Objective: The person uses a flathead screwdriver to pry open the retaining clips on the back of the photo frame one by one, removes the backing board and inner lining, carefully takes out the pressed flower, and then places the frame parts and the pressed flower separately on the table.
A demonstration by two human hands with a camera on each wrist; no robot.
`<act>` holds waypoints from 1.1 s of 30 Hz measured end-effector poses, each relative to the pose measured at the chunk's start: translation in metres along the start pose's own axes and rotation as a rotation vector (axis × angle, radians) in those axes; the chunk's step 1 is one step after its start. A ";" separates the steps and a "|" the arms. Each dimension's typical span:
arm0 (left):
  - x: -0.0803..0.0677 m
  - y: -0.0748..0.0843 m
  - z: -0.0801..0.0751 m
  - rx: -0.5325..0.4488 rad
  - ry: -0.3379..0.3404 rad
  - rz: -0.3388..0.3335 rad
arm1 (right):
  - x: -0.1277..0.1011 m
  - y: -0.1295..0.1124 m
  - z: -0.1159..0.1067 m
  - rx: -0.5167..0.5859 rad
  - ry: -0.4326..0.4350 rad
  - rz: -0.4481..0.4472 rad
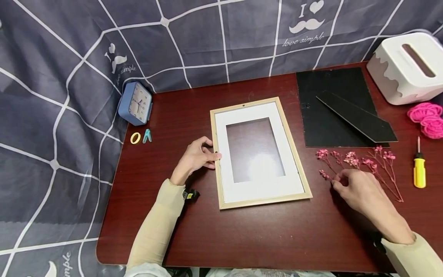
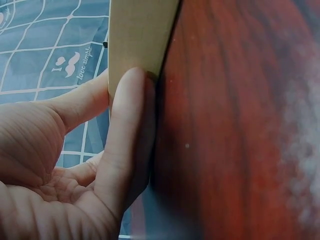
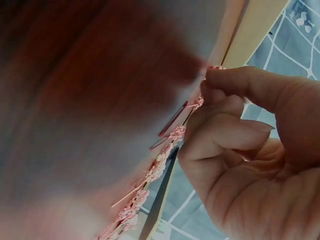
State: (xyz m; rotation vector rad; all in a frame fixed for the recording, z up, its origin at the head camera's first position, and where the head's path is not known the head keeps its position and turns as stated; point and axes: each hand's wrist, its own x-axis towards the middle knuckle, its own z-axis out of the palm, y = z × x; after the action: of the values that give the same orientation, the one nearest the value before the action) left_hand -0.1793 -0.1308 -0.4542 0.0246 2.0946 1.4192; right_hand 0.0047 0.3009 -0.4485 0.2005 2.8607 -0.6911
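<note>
A light wooden picture frame (image 1: 266,202) lies on the table, with a white mat (image 1: 261,189) around a see-through window. My left hand (image 1: 196,157) grips its left side, the thumb over the top edge and fingers along the outer side. In the left wrist view the wooden side (image 2: 140,35) stands right against the fingers. To the right of the frame, several sprigs of small pink dried flowers (image 1: 351,158) are spread out. My right hand (image 1: 363,192) is over their left end, thumb and forefinger pinching the leftmost sprig; its stem is mostly hidden by the fingers.
A black backing board (image 1: 332,132) with a black stand piece (image 1: 360,117) on it lies behind the flowers. Rightward are a yellow screwdriver (image 1: 419,171), pink yarn (image 1: 432,127) and a tissue box (image 1: 398,79). A blue clock (image 1: 136,104), yellow ring (image 1: 132,138) and teal clip (image 1: 147,135) sit left.
</note>
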 end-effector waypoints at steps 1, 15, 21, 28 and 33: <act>0.000 0.000 0.000 -0.004 0.000 0.001 | 0.000 0.001 0.001 -0.014 -0.001 0.000; 0.000 -0.001 0.000 -0.028 -0.003 -0.010 | 0.002 0.008 0.006 -0.026 -0.001 -0.024; -0.001 0.000 0.000 -0.023 0.001 -0.002 | 0.003 0.015 0.010 -0.057 0.045 -0.032; 0.000 -0.001 -0.001 -0.013 0.000 0.008 | -0.007 -0.020 -0.008 0.027 0.029 0.017; -0.001 -0.001 0.000 -0.014 0.007 0.009 | -0.011 -0.042 -0.008 0.064 -0.041 0.007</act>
State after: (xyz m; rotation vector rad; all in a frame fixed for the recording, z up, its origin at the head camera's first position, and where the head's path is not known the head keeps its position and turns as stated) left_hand -0.1785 -0.1316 -0.4548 0.0238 2.0925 1.4414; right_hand 0.0070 0.2662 -0.4209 0.2030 2.8003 -0.7764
